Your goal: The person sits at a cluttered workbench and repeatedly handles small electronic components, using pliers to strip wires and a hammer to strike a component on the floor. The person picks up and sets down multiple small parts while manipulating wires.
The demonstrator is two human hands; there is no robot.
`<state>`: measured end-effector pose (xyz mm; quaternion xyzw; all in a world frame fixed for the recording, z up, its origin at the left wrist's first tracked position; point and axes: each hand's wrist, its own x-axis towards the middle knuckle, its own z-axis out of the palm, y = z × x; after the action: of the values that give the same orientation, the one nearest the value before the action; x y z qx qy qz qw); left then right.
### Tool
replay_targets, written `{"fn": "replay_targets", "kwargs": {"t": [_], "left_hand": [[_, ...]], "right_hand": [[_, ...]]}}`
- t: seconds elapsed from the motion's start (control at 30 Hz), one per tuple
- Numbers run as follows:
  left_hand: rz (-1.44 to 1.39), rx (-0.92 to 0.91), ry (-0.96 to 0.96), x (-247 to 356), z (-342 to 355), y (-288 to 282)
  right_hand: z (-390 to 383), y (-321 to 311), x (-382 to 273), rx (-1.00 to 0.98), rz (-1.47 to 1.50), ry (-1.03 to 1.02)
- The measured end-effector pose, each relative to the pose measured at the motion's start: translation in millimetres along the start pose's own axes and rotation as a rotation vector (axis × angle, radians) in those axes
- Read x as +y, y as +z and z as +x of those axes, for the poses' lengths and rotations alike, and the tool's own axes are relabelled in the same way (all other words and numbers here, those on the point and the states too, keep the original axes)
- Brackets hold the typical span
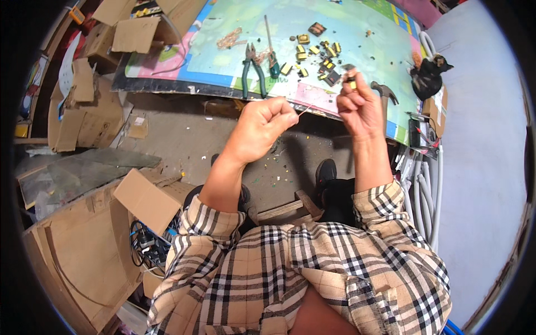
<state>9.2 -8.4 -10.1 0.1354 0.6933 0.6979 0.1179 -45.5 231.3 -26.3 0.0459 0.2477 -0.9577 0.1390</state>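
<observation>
At the table point(212, 61), the right hand point(358, 109) half-hides a yellow piece point(352, 85).

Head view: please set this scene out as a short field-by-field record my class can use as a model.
Left hand: pinching a thin wire
Right hand: holding a small yellow-and-black part
Table: pliers with handles spread, screwdriver, hammer
Loose pieces: scattered yellow-and-black parts, copper-coloured wire tangle
Beside table, right: cat
Clothing: checked shirt
</observation>
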Motion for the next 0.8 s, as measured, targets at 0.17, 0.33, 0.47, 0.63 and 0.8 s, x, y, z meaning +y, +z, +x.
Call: {"fn": "replay_targets", "kwargs": {"t": [0.17, 0.33, 0.47, 0.63, 0.8], "left_hand": [[-0.227, -0.089, -0.021, 20, -13, -6], [-0.648, 0.084, 0.000, 7, -11, -37], [-0.506, 0.251, 0.000, 4, -11, -61], [-0.138, 0.244, 0.029, 0, -4, -47], [0.429, 0.164, -0.063, -34, 5, -31]], "right_hand": [[-5, 12, 10, 0.192, -1.799, -0.561], [-29, 19, 34, -0.644, -1.820, 0.332], [-40, 50, 9, -0.936, -1.106, 0.723], [-30, 16, -12, -0.592, -0.082, -0.032], [-16, 8, -4, -0.147, -0.250, 0.078]]}}
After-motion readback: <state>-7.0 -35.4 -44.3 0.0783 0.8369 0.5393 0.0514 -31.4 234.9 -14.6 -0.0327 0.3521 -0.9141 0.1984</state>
